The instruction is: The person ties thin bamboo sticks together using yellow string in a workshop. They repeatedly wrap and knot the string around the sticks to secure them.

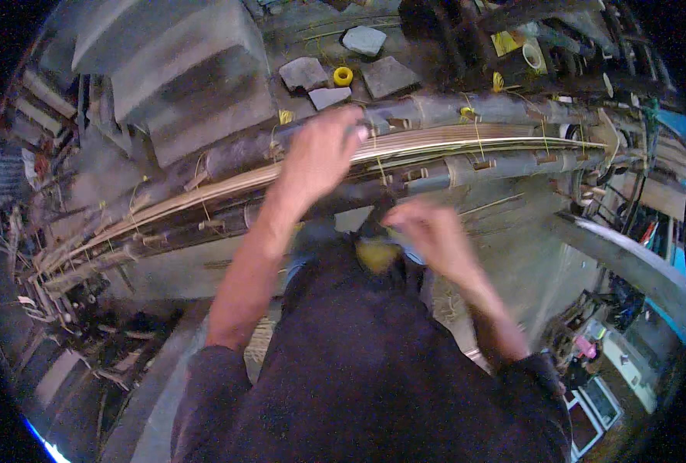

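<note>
Strips (428, 143): lengthwise between two poles (505, 167), 9 to 2 o'clock; laying appears well advanced.
Strings (478, 137): looped across at intervals; whether any remain to fasten, unclear.
Left hand (321, 150): 12 o'clock, over the strips; grip cannot be told.
Right hand (429, 229): 3 o'clock, fingers bent, blurred; contents indeterminable.
</note>
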Tool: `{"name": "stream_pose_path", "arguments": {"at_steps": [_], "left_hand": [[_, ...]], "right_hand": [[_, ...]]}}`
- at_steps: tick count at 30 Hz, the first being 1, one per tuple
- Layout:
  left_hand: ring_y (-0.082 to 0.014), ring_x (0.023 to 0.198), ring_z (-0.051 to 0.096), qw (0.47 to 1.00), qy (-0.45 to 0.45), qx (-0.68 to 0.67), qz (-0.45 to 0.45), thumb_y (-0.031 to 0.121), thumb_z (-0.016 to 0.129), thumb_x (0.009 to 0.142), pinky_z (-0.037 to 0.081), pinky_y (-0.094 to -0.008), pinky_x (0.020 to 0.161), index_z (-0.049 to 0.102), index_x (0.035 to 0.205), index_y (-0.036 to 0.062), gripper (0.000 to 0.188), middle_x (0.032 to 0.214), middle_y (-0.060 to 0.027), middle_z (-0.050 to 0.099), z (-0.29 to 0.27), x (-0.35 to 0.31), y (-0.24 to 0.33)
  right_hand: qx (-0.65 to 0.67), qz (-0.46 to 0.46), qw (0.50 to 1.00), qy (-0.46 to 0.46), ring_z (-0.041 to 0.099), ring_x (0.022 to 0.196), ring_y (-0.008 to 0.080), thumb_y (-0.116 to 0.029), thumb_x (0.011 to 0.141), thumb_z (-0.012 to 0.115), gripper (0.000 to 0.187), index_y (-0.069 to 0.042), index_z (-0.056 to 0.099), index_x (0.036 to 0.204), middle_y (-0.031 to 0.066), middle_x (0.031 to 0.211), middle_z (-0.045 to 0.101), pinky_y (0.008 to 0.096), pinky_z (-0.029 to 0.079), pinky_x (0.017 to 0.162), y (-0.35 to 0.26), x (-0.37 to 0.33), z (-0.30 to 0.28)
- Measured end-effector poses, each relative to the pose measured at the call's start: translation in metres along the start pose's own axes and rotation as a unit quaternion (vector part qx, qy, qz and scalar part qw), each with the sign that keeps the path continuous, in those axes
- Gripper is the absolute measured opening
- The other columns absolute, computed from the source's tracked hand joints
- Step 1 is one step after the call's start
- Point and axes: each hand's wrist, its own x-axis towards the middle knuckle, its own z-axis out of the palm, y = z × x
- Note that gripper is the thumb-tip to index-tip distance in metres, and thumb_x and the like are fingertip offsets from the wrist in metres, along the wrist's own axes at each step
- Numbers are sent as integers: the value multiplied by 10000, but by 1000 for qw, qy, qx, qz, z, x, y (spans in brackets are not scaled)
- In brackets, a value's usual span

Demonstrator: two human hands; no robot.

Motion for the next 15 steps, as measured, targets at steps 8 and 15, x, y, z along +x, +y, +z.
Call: {"name": "stream_pose_path", "arguments": {"at_steps": [8, 15], "left_hand": [[-300, 732, 658, 975, 151, 162, 35, 279, 612, 879, 487, -462, 751, 681, 892, 94, 198, 835, -101, 694, 67, -39, -13], [-305, 710, 638, 961, 204, 149, 112, 220, 644, 832, 495, -418, 640, 615, 731, 54, 196, 743, -119, 654, 69, -31, -16]], "right_hand": [[-158, -332, 921, -127, 598, 807, 340, -238, 914, 575, 268, -2, 641, 1023, 132, 763, 604, 432, 482, 766, -85, 222, -39], [136, -10, 990, -21, 533, 587, 183, -343, 964, 441, 368, -76, 595, 763, 55, 725, 586, 338, 459, 539, 15, 213, -18]]}}
